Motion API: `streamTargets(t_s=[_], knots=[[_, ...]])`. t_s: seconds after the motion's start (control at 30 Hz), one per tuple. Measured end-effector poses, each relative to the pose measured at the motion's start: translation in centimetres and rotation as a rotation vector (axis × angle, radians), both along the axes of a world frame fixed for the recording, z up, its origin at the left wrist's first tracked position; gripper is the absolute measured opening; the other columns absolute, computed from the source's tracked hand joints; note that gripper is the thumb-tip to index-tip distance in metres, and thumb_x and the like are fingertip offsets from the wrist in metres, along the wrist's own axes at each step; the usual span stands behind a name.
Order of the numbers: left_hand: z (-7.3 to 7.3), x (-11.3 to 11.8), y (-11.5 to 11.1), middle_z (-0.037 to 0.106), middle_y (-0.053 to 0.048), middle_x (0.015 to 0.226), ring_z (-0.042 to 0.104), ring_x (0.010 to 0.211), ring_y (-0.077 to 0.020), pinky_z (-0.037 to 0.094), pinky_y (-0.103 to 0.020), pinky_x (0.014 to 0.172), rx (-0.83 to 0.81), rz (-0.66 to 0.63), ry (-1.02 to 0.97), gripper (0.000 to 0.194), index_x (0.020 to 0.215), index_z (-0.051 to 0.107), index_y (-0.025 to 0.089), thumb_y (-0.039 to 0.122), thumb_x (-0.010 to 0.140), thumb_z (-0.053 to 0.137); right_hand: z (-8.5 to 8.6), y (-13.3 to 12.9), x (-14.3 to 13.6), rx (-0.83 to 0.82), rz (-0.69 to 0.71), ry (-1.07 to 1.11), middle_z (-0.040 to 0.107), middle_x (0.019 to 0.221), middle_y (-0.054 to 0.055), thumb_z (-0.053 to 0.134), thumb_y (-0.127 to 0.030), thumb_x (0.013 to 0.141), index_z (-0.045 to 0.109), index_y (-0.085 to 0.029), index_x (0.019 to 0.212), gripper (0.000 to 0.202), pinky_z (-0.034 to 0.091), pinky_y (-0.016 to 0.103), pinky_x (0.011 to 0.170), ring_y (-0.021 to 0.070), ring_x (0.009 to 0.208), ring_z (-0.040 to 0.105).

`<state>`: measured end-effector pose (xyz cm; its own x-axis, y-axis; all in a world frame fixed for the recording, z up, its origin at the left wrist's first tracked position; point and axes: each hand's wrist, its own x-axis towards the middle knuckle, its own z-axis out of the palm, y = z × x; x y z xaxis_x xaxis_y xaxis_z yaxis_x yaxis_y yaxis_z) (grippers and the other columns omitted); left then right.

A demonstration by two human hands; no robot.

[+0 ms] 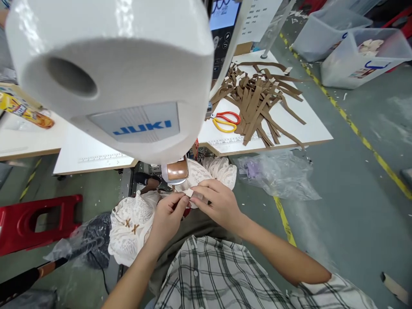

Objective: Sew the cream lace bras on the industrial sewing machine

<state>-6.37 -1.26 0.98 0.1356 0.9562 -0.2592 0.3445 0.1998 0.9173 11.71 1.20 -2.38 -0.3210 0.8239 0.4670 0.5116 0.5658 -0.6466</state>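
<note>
In front of the sewing machine [122, 86], both hands meet above my lap. My left hand [169, 216] pinches a small white fabric label [189, 192] between thumb and fingertips. My right hand [220, 205] is closed at the label's other side, its fingertips bent against it. White lace fabric [222, 171] lies bunched behind the hands, under the machine head. At the left, beside my left wrist, hangs a white lace garment [128, 234] with small brown bows. The fingertips partly cover the label.
Brown fabric strips [257, 101] with white tags are heaped on the white table [309, 128], next to red-and-yellow-handled scissors [226, 122]. A clear plastic bag [283, 174] hangs off its front edge. A red stool [38, 223] stands left; plastic bins [350, 73] are on the floor at right.
</note>
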Motion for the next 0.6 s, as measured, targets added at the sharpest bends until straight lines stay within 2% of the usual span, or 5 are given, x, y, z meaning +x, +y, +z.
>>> streamTargets(t_s=[0.2, 0.3, 0.37, 0.5, 0.6], knots=[[-0.7, 0.1, 0.1, 0.060, -0.002, 0.067, 0.054, 0.064, -0.0145, 0.041, -0.025, 0.061, -0.055, 0.019, -0.056, 0.038, 0.071, 0.061, 0.017, 0.044, 0.095, 0.049, -0.4, -0.7, -0.6, 0.089, 0.055, 0.062, 0.072, 0.087, 0.002, 0.060, -0.016, 0.092, 0.070, -0.022, 0.100, 0.014, 0.048, 0.028, 0.072, 0.0147, 0.080, 0.064], [-1.7, 0.0, 0.8, 0.052, 0.001, 0.058, 0.044, 0.052, -0.0109, 0.034, -0.022, 0.050, -0.189, 0.089, -0.171, 0.042, 0.068, 0.059, 0.017, 0.054, 0.087, 0.059, -1.1, 0.7, 0.7, 0.068, 0.185, -0.020, 0.073, 0.089, 0.001, 0.057, -0.022, 0.094, 0.070, -0.024, 0.099, 0.014, 0.049, 0.026, 0.071, 0.0144, 0.081, 0.065], [-2.1, -0.1, 1.3, 0.047, 0.004, 0.057, 0.032, 0.048, -0.0074, 0.024, -0.021, 0.045, -0.266, 0.138, -0.243, 0.045, 0.066, 0.057, 0.016, 0.057, 0.083, 0.064, -1.3, 3.8, 2.7, 0.008, 0.141, -0.105, 0.073, 0.096, 0.002, 0.051, -0.025, 0.097, 0.070, -0.024, 0.102, 0.019, 0.051, 0.026, 0.075, 0.0154, 0.087, 0.066], [-1.6, -0.3, 1.7, 0.050, 0.003, 0.063, 0.030, 0.049, -0.0051, 0.020, -0.021, 0.046, -0.349, 0.170, -0.401, 0.045, 0.070, 0.061, 0.014, 0.057, 0.076, 0.071, -0.4, 14.1, 7.3, -0.064, -0.343, -0.493, 0.062, 0.127, 0.016, 0.039, -0.020, 0.098, 0.053, -0.013, 0.134, 0.039, 0.045, 0.036, 0.097, 0.0249, 0.115, 0.056], [-0.6, -0.3, 1.4, 0.055, 0.001, 0.071, 0.036, 0.052, -0.0055, 0.022, -0.020, 0.047, -0.425, 0.224, -0.527, 0.044, 0.087, 0.068, 0.013, 0.053, 0.070, 0.078, 0.7, 20.9, 8.9, -0.163, -0.337, -0.749, 0.063, 0.117, 0.021, 0.045, -0.022, 0.095, 0.056, -0.008, 0.129, 0.038, 0.044, 0.037, 0.091, 0.0304, 0.108, 0.058]])
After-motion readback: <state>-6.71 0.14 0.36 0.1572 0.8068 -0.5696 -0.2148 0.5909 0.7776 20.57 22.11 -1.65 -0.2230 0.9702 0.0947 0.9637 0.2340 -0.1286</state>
